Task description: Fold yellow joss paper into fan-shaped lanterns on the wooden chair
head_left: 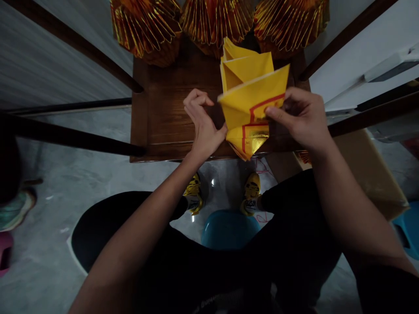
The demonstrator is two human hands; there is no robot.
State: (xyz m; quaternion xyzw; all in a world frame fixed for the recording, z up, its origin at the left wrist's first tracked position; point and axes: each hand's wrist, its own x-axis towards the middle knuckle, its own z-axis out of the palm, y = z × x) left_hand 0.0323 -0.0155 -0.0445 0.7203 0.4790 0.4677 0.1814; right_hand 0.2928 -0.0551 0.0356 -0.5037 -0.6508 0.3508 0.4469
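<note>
A stack of folded yellow joss paper [248, 100] with red print and a gold foil patch is held above the front of a dark wooden table. Its upper layers fan apart, while the lower end narrows to a point. My right hand [303, 115] pinches the right side, thumb on the printed face and fingers behind. At the lower left edge, the thumb of my left hand [205, 122] touches the paper. The other fingers of that hand are bent and stand apart from the thumb, with nothing visible between them.
Several pleated gold and orange paper ornaments [218, 24] line the back of the wooden table [170, 113]. Dark posts rise on both sides. Below are a blue stool [231, 229] and, to the right, a cardboard box [369, 165]. A shoe [16, 211] shows at far left.
</note>
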